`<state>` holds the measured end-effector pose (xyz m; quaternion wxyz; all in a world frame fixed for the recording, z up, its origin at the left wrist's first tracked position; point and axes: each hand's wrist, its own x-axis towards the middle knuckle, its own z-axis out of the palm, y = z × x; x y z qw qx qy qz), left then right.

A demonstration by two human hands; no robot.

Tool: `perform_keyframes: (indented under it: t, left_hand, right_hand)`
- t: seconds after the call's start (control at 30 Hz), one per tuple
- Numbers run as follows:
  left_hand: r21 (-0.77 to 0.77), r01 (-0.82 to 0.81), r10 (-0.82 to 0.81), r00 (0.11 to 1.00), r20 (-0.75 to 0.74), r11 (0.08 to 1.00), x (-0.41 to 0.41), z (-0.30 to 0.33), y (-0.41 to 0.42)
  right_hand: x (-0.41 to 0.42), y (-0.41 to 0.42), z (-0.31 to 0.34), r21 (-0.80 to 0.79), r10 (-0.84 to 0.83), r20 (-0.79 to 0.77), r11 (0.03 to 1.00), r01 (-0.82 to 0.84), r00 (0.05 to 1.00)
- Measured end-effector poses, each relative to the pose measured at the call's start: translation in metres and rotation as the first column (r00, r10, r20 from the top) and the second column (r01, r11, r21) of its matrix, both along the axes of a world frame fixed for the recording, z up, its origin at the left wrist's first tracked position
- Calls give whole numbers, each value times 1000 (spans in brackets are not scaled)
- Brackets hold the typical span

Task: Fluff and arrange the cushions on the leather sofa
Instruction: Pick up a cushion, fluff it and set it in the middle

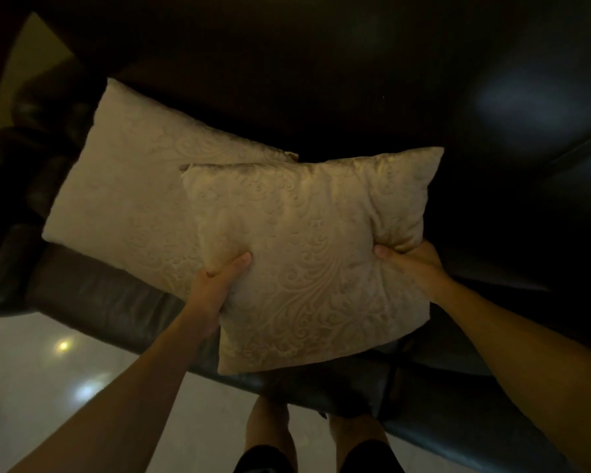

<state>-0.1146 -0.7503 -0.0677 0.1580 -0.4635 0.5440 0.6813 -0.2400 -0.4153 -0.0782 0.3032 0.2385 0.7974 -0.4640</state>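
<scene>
I hold a beige cushion (314,254) with a raised swirl pattern above the front edge of the dark leather sofa (110,302). My left hand (215,288) pinches its left edge, thumb pressed into the fabric. On the cushion's right edge, my right hand (413,268) squeezes the fabric into a dent. A second beige cushion (130,196) of the same pattern lies tilted on the sofa seat at the left, and the held cushion overlaps its right corner.
The sofa's dark backrest (355,80) fills the upper view and its left armrest (31,148) rises at the left. A glossy pale floor (48,377) lies below, and my feet (314,435) stand close against the sofa front.
</scene>
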Motion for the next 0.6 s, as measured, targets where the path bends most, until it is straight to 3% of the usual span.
perform_keyframes:
  t: [0.2, 0.37, 0.6]
  left_hand:
    - [-161, 61, -58, 998, 24, 985, 2, 31, -18]
    - [-251, 92, -110, 992, -58, 964, 7, 75, -26]
    - [-459, 193, -250, 966, -68, 868, 3, 87, -8]
  right_hand:
    - [33, -11, 29, 6, -59, -90, 998, 60, 994]
    - [61, -12, 94, 26, -111, -187, 993, 117, 976]
    - [73, 1, 124, 111, -17, -269, 993, 49, 963]
